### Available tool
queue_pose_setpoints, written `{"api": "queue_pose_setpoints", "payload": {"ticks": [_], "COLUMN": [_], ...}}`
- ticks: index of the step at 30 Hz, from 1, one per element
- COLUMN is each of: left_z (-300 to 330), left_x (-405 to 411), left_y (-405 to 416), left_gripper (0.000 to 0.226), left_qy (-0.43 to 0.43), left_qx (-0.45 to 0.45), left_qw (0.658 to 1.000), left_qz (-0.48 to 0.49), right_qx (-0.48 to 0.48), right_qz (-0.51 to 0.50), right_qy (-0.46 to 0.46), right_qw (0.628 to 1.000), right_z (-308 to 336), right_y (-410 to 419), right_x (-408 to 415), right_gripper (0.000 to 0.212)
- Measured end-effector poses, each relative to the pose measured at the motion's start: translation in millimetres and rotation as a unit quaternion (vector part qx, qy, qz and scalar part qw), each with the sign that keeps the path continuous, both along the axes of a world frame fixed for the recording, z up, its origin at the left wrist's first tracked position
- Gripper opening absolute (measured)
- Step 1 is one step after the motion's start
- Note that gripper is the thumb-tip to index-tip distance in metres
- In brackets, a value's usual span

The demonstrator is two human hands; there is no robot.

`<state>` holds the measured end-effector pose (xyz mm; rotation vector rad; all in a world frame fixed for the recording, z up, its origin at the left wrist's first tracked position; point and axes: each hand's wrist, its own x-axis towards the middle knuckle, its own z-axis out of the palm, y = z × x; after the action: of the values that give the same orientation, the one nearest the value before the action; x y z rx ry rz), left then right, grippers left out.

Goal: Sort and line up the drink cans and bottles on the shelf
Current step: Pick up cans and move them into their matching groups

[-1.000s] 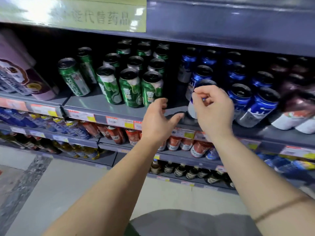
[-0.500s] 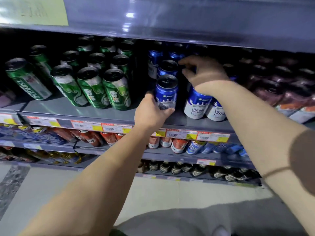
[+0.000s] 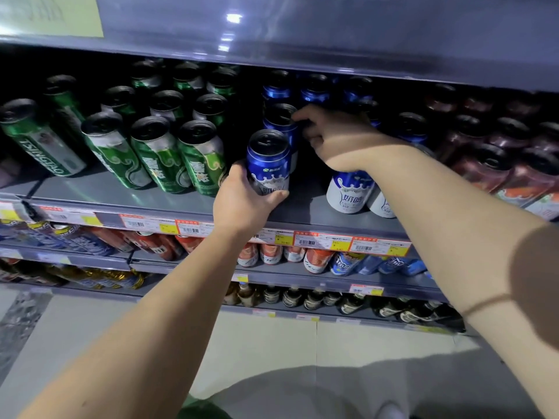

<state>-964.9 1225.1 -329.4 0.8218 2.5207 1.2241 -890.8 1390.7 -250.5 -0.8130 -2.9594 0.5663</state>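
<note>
The grey shelf [image 3: 127, 192] is seen from above and in front, with price labels [image 3: 305, 240] fixed along its front edge. At the front of the shelf, a blue-and-white can [image 3: 268, 160] is gripped low on its body by the left hand [image 3: 245, 202]; the fingers are wrapped round the lower label with the thumb on the left side, and the can stands upright or very nearly so, its base hidden by the hand. Directly behind it, a second blue can [image 3: 279, 117] is touched at its top rim by the fingertips of the right hand [image 3: 338, 140], which is reached deeper into the shelf with fingers curled; whether that can is actually grasped cannot be told. Beneath the right wrist, two more blue-and-white cans [image 3: 348, 190] stand at the shelf front. To the left, green cans [image 3: 157, 155] are ranged in rows, and a further green can marked TSINGTAO [image 3: 39, 140] stands apart at the far left. To the right, dark red cans [image 3: 496, 167] are set in rows, dimly lit. On the lower shelves, orange cans [image 3: 314, 260] and dark bottles [image 3: 311, 297] are visible.
</note>
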Motion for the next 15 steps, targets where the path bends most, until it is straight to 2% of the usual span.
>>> {"api": "queue_pose_setpoints", "payload": {"ticks": [6,8,10,12,15], "left_z": [0.2,0.6,0.9,0.6,0.1], "left_x": [-0.3,0.9,3.4,7.1,11.1], "left_y": [-0.6,-0.2,1.0,3.5,7.0], "left_gripper": [0.061,0.059,0.057,0.056,0.057], "left_qy": [0.005,0.007,0.005,0.004,-0.001], "left_qx": [0.005,0.0,-0.008,-0.01,-0.007], "left_qw": [1.0,1.0,1.0,0.999,0.999], "left_qz": [-0.004,-0.008,-0.019,-0.031,-0.032], "right_qx": [-0.03,0.017,0.093,0.131,0.117], "right_qz": [0.001,-0.043,-0.127,-0.207,-0.242], "right_qy": [0.016,0.08,0.12,0.089,0.013], "right_qw": [0.999,0.996,0.98,0.965,0.963], "right_z": [2.8,6.7,5.4,1.4,1.4], "right_y": [2.4,10.4,22.9,31.6,38.7], "right_x": [6.7,21.0,39.8,54.5,51.9], "right_gripper": [0.057,0.055,0.052,0.049,0.057]}}
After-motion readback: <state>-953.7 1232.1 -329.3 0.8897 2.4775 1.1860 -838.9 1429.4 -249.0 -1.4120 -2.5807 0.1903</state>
